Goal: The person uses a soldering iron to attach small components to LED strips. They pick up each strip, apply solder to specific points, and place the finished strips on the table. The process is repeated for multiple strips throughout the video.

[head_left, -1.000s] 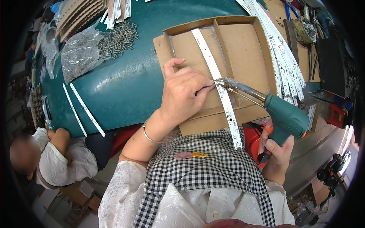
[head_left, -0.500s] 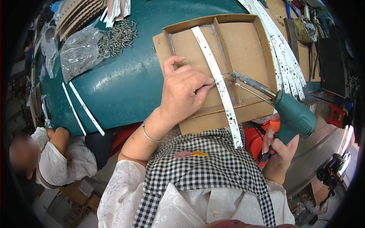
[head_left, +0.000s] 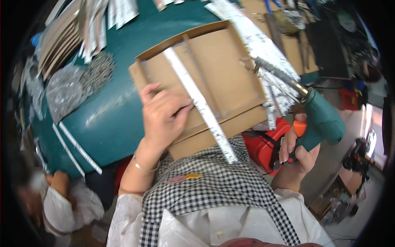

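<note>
At nine o'clock, pinching left fingers [head_left: 177, 103] together at a white strip [head_left: 200, 106], unclear if gripping; at three, curling right fingers [head_left: 289, 142] around a soldering gun [head_left: 323, 113].

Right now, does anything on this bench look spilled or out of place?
A heap of small grey metal parts lies loose on the green tabletop beside a clear plastic bag; it looks spilled, though perhaps tipped out deliberately.

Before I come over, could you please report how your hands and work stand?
Left hand at edge of white strip. Right hand gripping green soldering gun, tip off the strip. Strip across cardboard tray, nothing large over it.
</note>
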Demonstrator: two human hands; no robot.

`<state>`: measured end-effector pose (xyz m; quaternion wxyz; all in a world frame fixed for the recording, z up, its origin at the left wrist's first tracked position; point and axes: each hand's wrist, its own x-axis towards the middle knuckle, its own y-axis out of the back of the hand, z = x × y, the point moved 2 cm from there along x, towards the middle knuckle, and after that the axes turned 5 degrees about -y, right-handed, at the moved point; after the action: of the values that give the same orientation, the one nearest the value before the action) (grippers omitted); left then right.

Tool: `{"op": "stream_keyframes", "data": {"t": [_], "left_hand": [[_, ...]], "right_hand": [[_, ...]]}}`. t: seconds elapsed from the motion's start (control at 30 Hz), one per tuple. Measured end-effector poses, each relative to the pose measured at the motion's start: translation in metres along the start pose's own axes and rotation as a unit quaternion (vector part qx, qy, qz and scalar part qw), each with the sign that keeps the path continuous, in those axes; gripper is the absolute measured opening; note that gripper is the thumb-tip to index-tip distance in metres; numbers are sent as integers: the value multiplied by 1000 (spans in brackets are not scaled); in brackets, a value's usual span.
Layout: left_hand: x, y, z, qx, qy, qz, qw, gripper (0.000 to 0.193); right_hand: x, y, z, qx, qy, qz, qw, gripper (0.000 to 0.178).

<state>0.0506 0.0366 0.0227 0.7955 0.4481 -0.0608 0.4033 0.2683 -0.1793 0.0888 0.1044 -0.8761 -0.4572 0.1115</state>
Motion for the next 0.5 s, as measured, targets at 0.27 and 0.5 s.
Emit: {"op": "stream_keyframes", "data": {"t": [0.27, 0.5], "left_hand": [[1, 0, 5, -9, 11, -2, 1000, 14], [3, 0, 6, -10, 22, -7, 1000, 13]], "right_hand": [[51, 63, -37, 115, 106, 65, 986, 47], [126, 89, -16, 255, -8, 86, 963, 38]]}}
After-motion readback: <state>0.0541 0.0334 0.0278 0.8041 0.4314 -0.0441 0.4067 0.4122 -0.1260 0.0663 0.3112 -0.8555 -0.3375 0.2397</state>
